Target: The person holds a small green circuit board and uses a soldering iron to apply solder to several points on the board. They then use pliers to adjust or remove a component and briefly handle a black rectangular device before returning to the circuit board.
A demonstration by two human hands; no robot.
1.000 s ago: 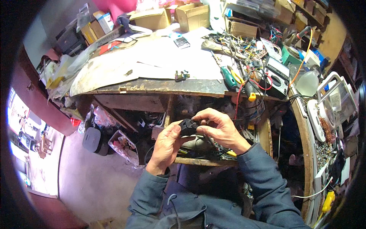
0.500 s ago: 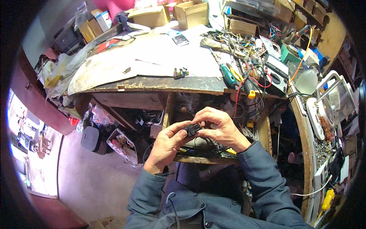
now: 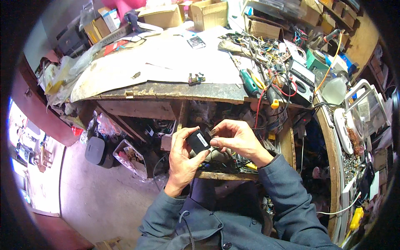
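Note:
A small black box-shaped case [image 3: 197, 142] with a white label faces up in my left hand [image 3: 182, 161], its thumb and fingers wrapped round the sides. My right hand [image 3: 237, 139] is at the case's right edge, thumb and forefinger pinched together. A small pale piece [image 3: 213, 132] shows at those fingertips; its kind is too small to make out. Both hands are above an open drawer [image 3: 227, 176] of wires and tools, in front of the workbench edge. On that edge lies a small circuit part [image 3: 196, 79] with brass-coloured metal.
White sheeting [image 3: 166, 54] covers the workbench. At right are a green-handled screwdriver [image 3: 248, 82], a multimeter [image 3: 301, 81] with red and black leads, and a heap of wires [image 3: 266, 52]. Cardboard boxes [image 3: 208, 15] stand at the back. A dark bin [image 3: 96, 151] is on the floor at left.
My left hand has turned the black case so its labelled face now shows. My right fingers have shifted from over the case to its right edge.

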